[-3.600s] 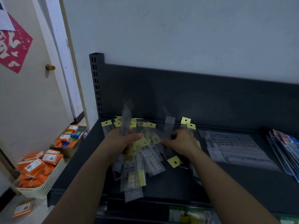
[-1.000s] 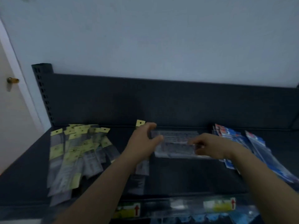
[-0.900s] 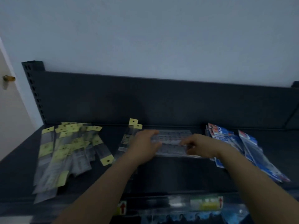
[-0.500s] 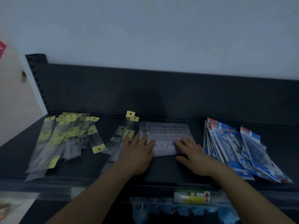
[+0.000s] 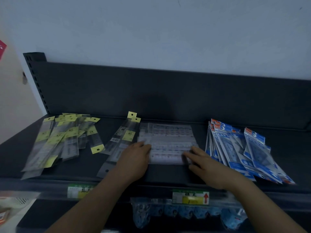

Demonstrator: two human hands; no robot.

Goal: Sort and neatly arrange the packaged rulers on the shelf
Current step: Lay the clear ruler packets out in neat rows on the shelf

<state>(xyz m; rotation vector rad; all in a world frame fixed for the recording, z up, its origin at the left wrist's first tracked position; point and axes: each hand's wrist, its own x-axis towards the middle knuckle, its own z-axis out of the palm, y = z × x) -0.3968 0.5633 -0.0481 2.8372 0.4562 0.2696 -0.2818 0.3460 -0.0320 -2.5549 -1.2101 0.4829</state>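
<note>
Between the left hand [image 5: 134, 159] and right hand [image 5: 207, 167], both straight-fingered against its ends, lies the clear ruler stack [image 5: 168, 140].

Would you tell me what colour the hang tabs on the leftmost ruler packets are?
The hang tabs are yellow, clearest in the head view.

Dim light, plain pale wall [image 5: 168, 31] behind a dark metal shelf [image 5: 289, 148], cream door [image 5: 10, 106] at left

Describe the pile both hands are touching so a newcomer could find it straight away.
On the dark shelf, look at the middle, between the small yellow-tagged bunch and the fanned blue packets. The clear pile lies crosswise, with no yellow tag or blue card.
</note>
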